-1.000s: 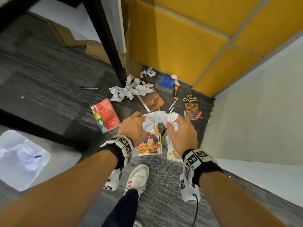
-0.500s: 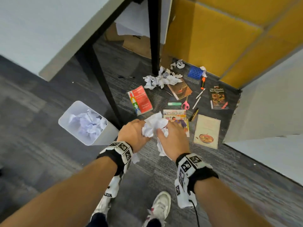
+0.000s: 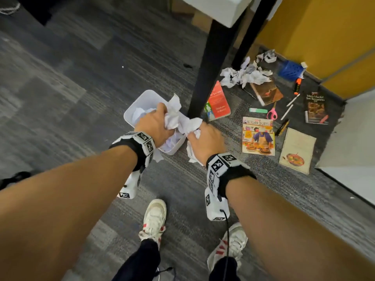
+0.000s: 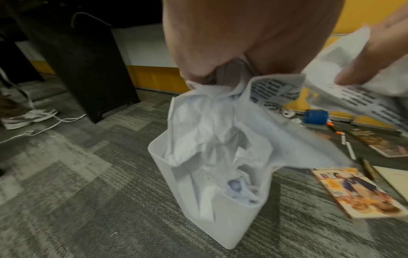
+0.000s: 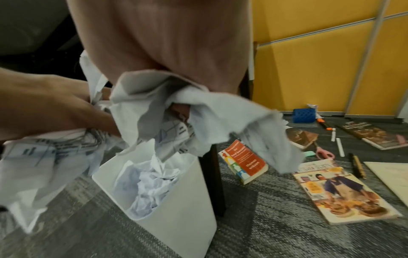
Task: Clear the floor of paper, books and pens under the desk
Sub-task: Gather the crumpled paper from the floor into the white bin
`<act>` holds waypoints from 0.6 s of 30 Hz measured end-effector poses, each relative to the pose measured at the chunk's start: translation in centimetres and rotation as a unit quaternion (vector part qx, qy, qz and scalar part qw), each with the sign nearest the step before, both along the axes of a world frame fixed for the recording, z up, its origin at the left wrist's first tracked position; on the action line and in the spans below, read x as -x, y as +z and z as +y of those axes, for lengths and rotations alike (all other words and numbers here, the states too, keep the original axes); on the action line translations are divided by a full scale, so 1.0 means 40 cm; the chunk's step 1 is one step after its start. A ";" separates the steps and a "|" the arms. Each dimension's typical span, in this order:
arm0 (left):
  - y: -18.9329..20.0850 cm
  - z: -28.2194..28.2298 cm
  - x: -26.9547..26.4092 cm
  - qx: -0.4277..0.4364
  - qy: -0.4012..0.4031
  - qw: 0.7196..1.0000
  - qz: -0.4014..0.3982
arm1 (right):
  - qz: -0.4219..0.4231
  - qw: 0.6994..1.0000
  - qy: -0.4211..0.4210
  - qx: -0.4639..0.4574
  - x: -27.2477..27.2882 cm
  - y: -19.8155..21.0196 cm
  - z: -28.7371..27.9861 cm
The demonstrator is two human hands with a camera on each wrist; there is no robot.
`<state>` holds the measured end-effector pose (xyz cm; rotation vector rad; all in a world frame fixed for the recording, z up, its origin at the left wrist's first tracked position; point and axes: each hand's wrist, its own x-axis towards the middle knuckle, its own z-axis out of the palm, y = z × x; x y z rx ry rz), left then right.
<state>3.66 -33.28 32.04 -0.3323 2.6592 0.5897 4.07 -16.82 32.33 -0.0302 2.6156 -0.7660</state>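
Both hands clutch one wad of crumpled paper (image 3: 178,120) just above a white waste bin (image 3: 140,100) that holds more crumpled sheets. My left hand (image 3: 156,124) grips the wad's left part over the bin's mouth; my right hand (image 3: 205,136) grips the right part near the bin's right rim. In the left wrist view the paper (image 4: 209,132) hangs into the bin (image 4: 198,200). In the right wrist view the paper (image 5: 198,111) droops above the bin (image 5: 176,206). More crumpled paper (image 3: 245,75), several books such as the red book (image 3: 218,101) and the cookbook (image 3: 257,136), and pens (image 3: 293,100) lie under the desk.
A black desk leg (image 3: 209,63) stands just right of the bin. Pink scissors (image 3: 272,113), a blue pen holder (image 3: 289,68) and an orange marker (image 3: 297,86) lie near the yellow wall (image 3: 324,33). My white shoes (image 3: 153,220) stand on the grey carpet below.
Both hands carried the paper wad left from above the books to over the waste bin. The view swung left, so the bin now lies under my hands.
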 end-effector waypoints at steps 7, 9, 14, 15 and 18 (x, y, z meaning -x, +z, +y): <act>-0.171 -0.185 0.110 0.007 0.005 0.999 0.051 | 0.028 0.999 0.035 -0.018 0.105 -0.156 -0.209; -0.199 -0.181 0.128 0.043 -0.029 0.994 0.092 | 0.071 0.997 0.020 -0.012 0.132 -0.197 -0.238; -0.300 -0.198 0.125 0.077 -0.061 0.993 0.065 | 0.109 0.988 0.082 -0.066 0.140 -0.334 -0.301; -0.325 -0.197 0.125 0.069 -0.050 0.995 0.051 | 0.094 0.985 0.113 -0.090 0.132 -0.360 -0.303; -0.387 -0.195 0.132 0.054 -0.028 0.998 -0.016 | 0.074 0.967 0.173 -0.169 0.093 -0.427 -0.313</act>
